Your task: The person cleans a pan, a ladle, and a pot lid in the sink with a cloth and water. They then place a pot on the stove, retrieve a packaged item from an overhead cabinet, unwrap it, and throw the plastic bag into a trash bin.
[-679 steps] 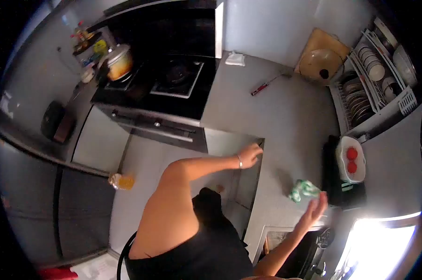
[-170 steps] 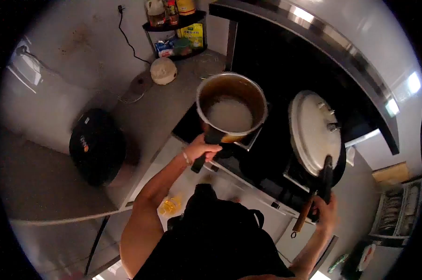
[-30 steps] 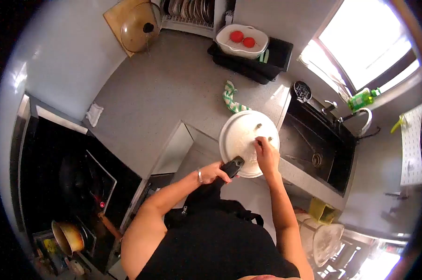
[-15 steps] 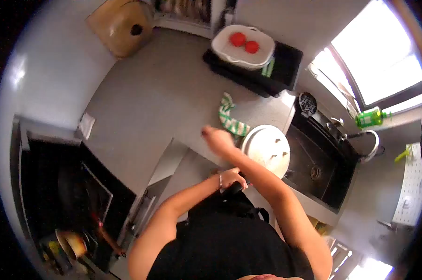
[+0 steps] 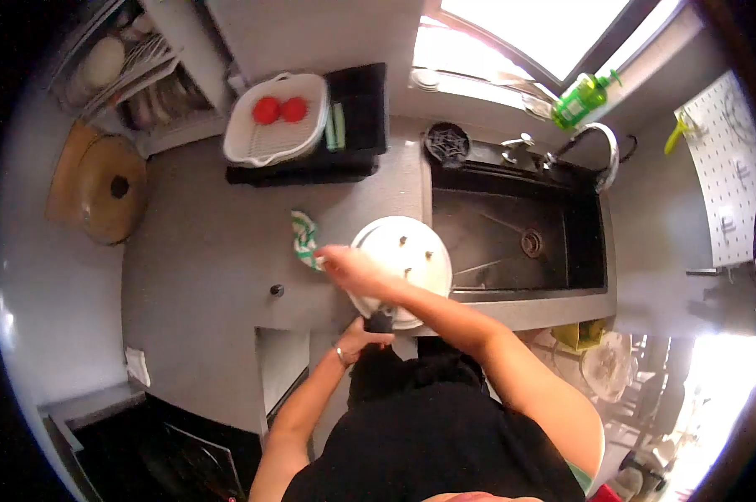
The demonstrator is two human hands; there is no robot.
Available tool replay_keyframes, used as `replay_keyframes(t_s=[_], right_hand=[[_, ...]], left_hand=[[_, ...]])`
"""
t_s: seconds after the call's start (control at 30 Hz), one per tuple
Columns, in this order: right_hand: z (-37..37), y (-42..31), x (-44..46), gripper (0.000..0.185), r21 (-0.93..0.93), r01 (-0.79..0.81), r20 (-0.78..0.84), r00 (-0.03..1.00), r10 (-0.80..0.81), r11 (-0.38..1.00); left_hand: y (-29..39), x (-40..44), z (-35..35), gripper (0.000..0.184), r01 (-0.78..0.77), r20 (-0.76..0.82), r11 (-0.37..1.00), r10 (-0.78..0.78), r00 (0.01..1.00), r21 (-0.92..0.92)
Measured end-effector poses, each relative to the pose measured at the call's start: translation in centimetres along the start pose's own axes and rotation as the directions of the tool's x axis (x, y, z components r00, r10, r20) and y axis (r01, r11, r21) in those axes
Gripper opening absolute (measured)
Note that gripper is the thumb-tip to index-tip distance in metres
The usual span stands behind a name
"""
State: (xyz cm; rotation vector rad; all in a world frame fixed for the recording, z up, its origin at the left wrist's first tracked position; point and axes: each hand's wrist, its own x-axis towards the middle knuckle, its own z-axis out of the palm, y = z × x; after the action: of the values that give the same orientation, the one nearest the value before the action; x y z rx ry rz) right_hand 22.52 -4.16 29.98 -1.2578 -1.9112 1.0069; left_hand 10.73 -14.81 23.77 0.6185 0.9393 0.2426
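Note:
A white round pan [image 5: 395,268] lies over the counter edge beside the sink, with several small dark spots or bits on its pale round surface. My left hand [image 5: 363,339] is wrapped round the pan's black handle [image 5: 380,321], close to my body. Above the pan's left rim is my right hand [image 5: 344,266], smeared by motion, so its fingers do not show clearly. It is nearest to a green-and-white cloth [image 5: 304,238] lying crumpled on the counter. Farther left, a small dark knob-like piece [image 5: 277,290] stands on the countertop.
Behind, a white basket [image 5: 265,151] with two red round items rests on a black tray [image 5: 357,109]. The black sink [image 5: 495,234] with its faucet [image 5: 612,151] lies right. A large lid [image 5: 110,188] leans at the left wall. A green bottle [image 5: 580,100] stands on the sill.
My view has turned toward the sink. My right hand has drawn back from the counter to over the pan's rim, and the small dark piece now shows there. My left hand keeps the handle.

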Motion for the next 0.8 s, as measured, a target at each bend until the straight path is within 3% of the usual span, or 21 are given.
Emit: replay_keyframes(t_s=[0.03,0.07,0.1,0.17,0.23,0.27,0.3,0.33,0.4,0.5,0.53,0.6,0.67,0.73,0.8], right_hand=[[-3.4,1.1,-2.0,0.032,0.175,-0.024,-0.115,0.992,0.044,0.984],[-6.7,2.6,-4.1,0.03,0.172,-0.096,-0.242,0.961,0.137,0.98],[-10.6,5.0,-6.0,0.027,0.137,-0.062,-0.381,0.918,0.11,0.989],[-17.8,8.4,-10.4,0.018,-0.084,-0.144,-0.626,0.778,0.06,0.986],[-23.6,15.2,-14.8,0.013,0.096,-0.248,-0.77,0.595,0.229,0.964],[-26.7,17.8,-16.6,0.013,0.052,-0.277,-0.824,0.531,0.198,0.959],[-29.5,20.8,-18.1,0.016,-0.184,-0.374,-0.871,0.491,0.026,0.909],[-32.0,21.7,-19.1,0.024,-0.14,-0.495,-0.862,0.488,0.14,0.858],[-35.9,24.1,-19.5,0.035,-0.12,-0.485,-0.836,0.519,0.175,0.866],[-39.8,27.4,-18.2,0.048,-0.177,-0.375,-0.745,0.655,0.124,0.91],[-40.8,28.5,-18.0,0.042,-0.127,-0.375,-0.699,0.691,0.186,0.918],[-42.0,30.7,-17.6,0.034,-0.217,-0.414,-0.559,0.795,0.234,0.884],[-42.5,31.5,-17.8,0.026,-0.316,-0.237,-0.558,0.83,0.023,0.919],[-42.8,30.9,-18.2,0.023,-0.289,-0.304,-0.507,0.853,0.124,0.908],[-43.1,29.9,-18.6,0.022,-0.187,-0.263,-0.463,0.873,0.151,0.947]], left_hand=[[1.6,-1.2,1.2,0.064,0.016,-0.004,0.999,-0.016,1.0,-0.042],[2.3,-1.3,1.7,0.064,0.004,-0.002,1.0,-0.004,1.0,-0.025],[2.7,-1.2,2.2,0.064,-0.005,-0.002,1.0,0.005,1.0,-0.014],[4.0,-0.7,3.5,0.063,0.006,0.041,1.0,-0.007,0.999,0.027],[4.9,0.4,5.6,0.06,0.001,0.039,0.998,-0.004,0.999,0.066],[5.4,1.4,6.8,0.059,0.006,0.048,0.995,-0.011,0.999,0.098],[5.9,2.6,8.3,0.058,0.015,0.103,0.994,-0.026,0.994,0.109],[7.1,3.0,11.0,0.057,0.036,0.078,0.988,-0.048,0.996,0.15],[7.4,6.0,14.7,0.059,0.012,0.135,0.982,-0.039,0.99,0.19],[7.7,9.8,20.6,0.069,-0.043,0.161,0.982,0.013,0.987,0.183],[7.2,11.5,21.7,0.07,-0.045,0.194,0.98,0.007,0.981,0.192],[7.1,13.3,24.6,0.075,0.006,0.116,0.974,-0.033,0.993,0.225],[6.1,15.7,26.0,0.074,0.016,0.148,0.977,-0.049,0.988,0.212],[6.0,17.1,27.7,0.074,0.027,0.183,0.986,-0.058,0.981,0.166],[5.1,19.7,28.6,0.071,0.033,0.228,0.989,-0.066,0.971,0.147]])
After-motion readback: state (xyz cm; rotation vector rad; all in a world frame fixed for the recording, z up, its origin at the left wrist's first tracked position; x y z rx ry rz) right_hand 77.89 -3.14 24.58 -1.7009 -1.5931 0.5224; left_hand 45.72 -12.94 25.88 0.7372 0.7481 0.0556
